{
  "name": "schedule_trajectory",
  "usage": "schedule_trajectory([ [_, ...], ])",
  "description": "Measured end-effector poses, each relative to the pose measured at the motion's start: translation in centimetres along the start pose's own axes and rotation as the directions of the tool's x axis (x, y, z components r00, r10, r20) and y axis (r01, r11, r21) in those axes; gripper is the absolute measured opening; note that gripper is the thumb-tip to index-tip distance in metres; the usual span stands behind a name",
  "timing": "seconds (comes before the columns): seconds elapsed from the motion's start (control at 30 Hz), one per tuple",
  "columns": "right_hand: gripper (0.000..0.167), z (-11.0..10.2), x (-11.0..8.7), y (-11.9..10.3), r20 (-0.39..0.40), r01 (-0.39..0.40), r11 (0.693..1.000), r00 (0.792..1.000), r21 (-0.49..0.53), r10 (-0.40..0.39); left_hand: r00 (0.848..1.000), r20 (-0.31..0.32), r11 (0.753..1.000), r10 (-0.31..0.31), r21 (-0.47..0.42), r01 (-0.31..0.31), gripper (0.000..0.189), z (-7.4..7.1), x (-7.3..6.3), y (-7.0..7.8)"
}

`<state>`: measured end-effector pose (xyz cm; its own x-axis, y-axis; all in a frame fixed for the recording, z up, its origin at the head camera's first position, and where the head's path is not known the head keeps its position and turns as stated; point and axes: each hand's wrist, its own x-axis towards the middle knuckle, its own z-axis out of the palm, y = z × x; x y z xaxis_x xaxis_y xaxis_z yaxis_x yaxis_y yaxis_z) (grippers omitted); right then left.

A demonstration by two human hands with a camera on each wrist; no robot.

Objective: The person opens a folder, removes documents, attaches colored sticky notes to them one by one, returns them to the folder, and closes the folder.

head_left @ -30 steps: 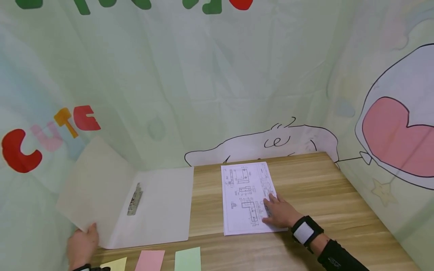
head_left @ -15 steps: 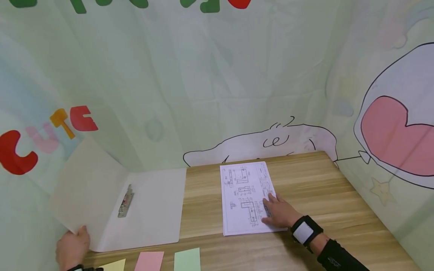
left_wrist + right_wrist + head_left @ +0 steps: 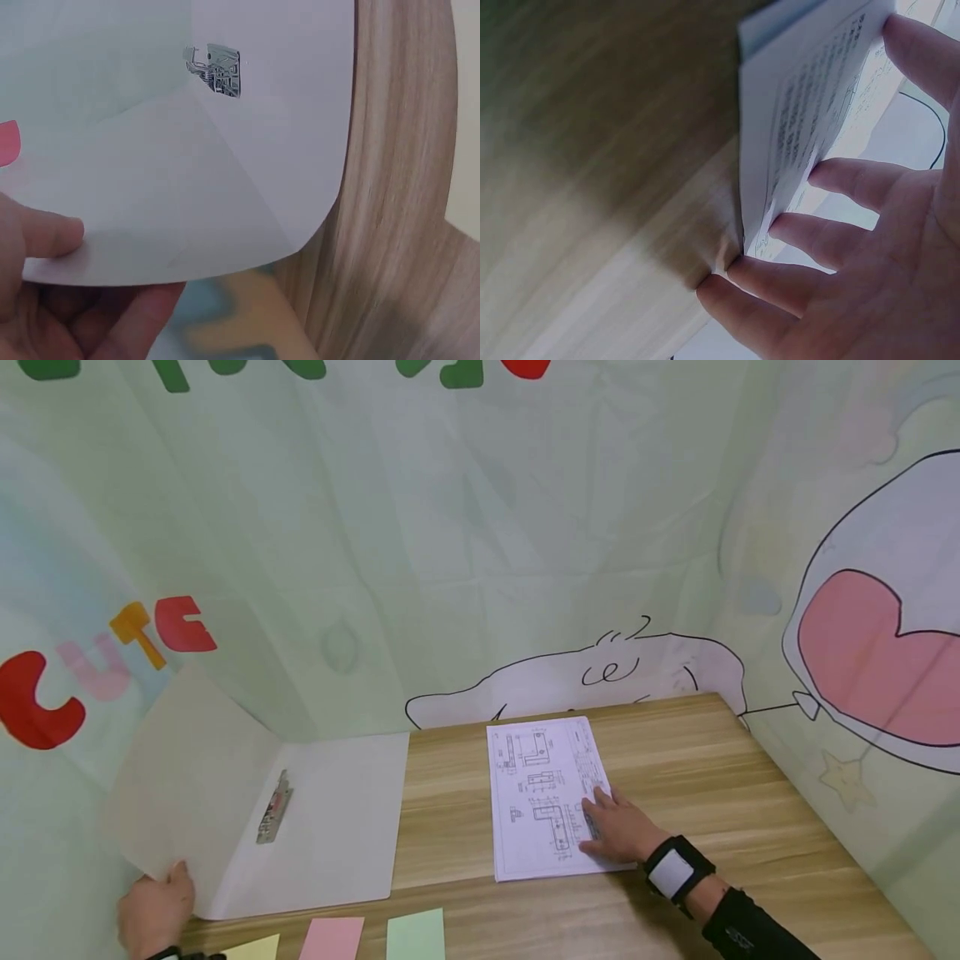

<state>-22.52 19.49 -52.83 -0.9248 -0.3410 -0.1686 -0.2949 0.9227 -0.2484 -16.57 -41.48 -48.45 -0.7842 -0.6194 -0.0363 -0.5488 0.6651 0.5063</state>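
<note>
Head view shows us our left hand pinching the raised cover of an open white folder with a silver metal clip, on the left of the wood-grained tabletop. Our right hand, well apart from it, rests spread out on the right edge of stacked white papers printed with black line drawings.

Left hand pinches; right hand spreads palm down.

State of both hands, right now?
Left hand: closed, pinching the edge of the folder's raised cover.
Right hand: open, fingers resting on the printed sheets.
</note>
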Motion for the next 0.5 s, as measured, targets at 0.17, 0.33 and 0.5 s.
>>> schedule_trajectory([
  [0.17, 0.07, 0.1, 0.1, 0.1, -0.008, 0.006, 1.0, 1.0, -0.005, -0.006, 0.999, -0.002, 0.999, -0.049, 0.002, 0.049, 0.072, -0.5, -0.3, -0.4],
  [0.33, 0.07, 0.2, 0.1, 0.1, -0.01, -0.001, 1.0, 1.0, -0.001, 0.001, 0.997, 0.079, 0.998, -0.005, 0.065, 0.0, 0.086, -1.0, -0.5, -1.6],
  [0.5, 0.07, 0.2, 0.1, 0.0, -0.012, -0.002, 1.0, 1.0, -0.007, 0.002, 0.977, 0.21, 0.978, -0.028, 0.209, -0.017, 0.091, -0.6, -0.9, -2.2],
])
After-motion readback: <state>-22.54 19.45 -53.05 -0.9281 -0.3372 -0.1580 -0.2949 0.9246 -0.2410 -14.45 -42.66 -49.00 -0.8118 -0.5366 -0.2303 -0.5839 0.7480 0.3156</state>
